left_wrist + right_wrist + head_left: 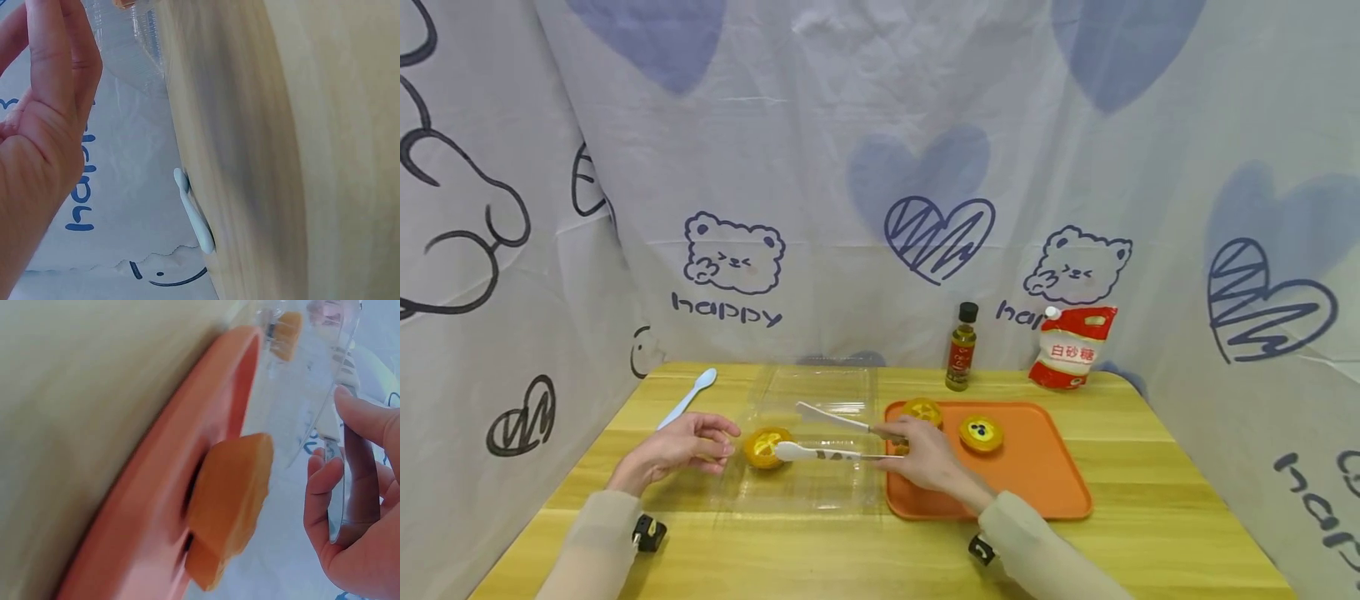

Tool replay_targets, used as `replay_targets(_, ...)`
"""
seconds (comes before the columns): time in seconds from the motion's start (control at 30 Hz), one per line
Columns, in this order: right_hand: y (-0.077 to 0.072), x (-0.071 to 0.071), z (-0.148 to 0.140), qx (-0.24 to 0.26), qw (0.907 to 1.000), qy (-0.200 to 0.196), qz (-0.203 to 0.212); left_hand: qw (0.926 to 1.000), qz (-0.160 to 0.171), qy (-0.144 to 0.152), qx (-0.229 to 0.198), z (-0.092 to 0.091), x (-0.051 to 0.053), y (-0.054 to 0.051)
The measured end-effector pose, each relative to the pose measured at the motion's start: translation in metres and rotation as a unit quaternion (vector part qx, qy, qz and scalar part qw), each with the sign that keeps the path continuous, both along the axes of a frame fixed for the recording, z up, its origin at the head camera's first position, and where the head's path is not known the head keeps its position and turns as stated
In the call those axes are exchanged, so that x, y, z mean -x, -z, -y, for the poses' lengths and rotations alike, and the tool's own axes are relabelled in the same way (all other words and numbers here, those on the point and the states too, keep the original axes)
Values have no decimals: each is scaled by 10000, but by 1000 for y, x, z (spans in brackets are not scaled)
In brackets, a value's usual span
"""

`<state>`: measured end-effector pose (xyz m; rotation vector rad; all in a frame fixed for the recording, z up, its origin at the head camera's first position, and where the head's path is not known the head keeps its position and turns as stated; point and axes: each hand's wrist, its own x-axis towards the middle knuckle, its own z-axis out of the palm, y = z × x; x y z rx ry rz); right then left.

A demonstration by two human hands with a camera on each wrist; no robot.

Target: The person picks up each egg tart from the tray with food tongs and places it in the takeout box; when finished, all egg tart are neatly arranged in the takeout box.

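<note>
In the head view my right hand point(925, 454) holds metal tongs point(835, 454) with white tips, above the tray's left edge. The tongs' two arms stand apart with nothing between them, and the nearer tip overlaps an egg tart point(763, 447) in view. That tart sits in the left part of an opened clear plastic box point(820, 492). My left hand point(692, 446) hovers by the box's left side, fingers loosely bent and holding nothing. In the right wrist view, thumb and fingers grip the metal part of the tongs point(362, 469), near a tart point(231, 487).
An orange tray point(1037, 483) carries a tart with dark dots point(981, 434) and another tart point(922, 410), with one partly hidden behind my right hand. A pale blue spoon point(688, 398) lies at the left. A bottle point(961, 350) and a red-white sugar bag point(1072, 350) stand behind.
</note>
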<state>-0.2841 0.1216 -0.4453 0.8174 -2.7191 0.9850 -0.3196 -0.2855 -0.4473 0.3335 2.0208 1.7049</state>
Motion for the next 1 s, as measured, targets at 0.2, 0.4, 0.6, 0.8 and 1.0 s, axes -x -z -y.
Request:
replay_targets(0.2, 3, -3, -17, 324, 9992, 168, 145, 10000, -14, 39, 11, 1, -1, 0)
replay_targets(0.4, 2, -5, -29, 676, 9963, 407, 336, 10000, 16, 66, -8, 2, -2, -1)
replay_targets(0.6, 4, -6, -42, 939, 9927, 505, 558, 10000, 23, -17, 37, 2, -4, 0)
replay_targets(0.8, 3, -5, -60, 952, 9920, 655, 518, 10000, 22, -2, 13, -1, -3, 0)
replay_targets(1.0, 1, -3, -82, 943, 9929, 590, 413, 10000, 62, -23, -45, 0, -3, -3)
